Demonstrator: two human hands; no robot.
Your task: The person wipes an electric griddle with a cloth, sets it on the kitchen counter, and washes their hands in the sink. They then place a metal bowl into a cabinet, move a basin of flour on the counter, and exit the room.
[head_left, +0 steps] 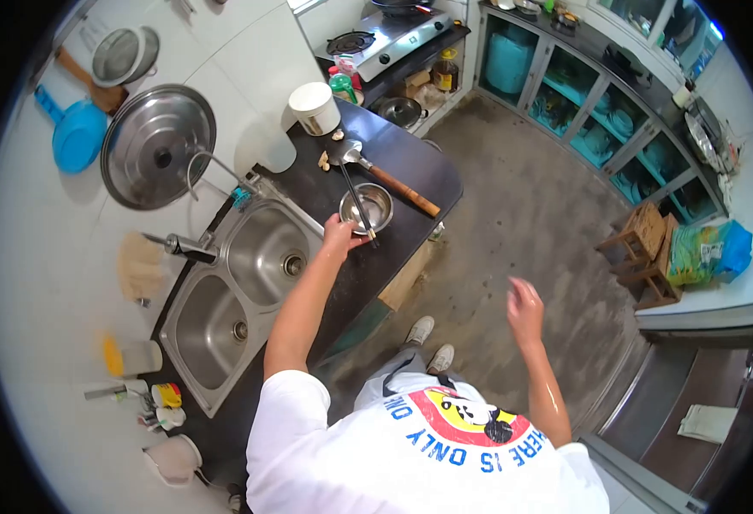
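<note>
A small steel bowl [378, 202] stands on the dark counter, and my left hand [339, 238] grips its near left rim. Dark chopsticks [356, 195] lean across the bowl. Just behind it a spatula with a wooden handle [404, 190] lies on the counter, its metal head towards the white tub [314, 109]. Small pieces of what looks like ginger or garlic [324, 161] lie left of the spatula head. Away from the counter, my right hand [524, 301] hangs over the floor with its fingers loosely apart and nothing in them.
A double steel sink [252, 224] with a faucet is left of the counter. A gas stove [393, 43] stands at the back, glass-door cabinets [577, 103] at the back right. Wooden stools [642, 236] and a colourful bag [712, 253] are at the right. A large lid [158, 146] hangs on the wall.
</note>
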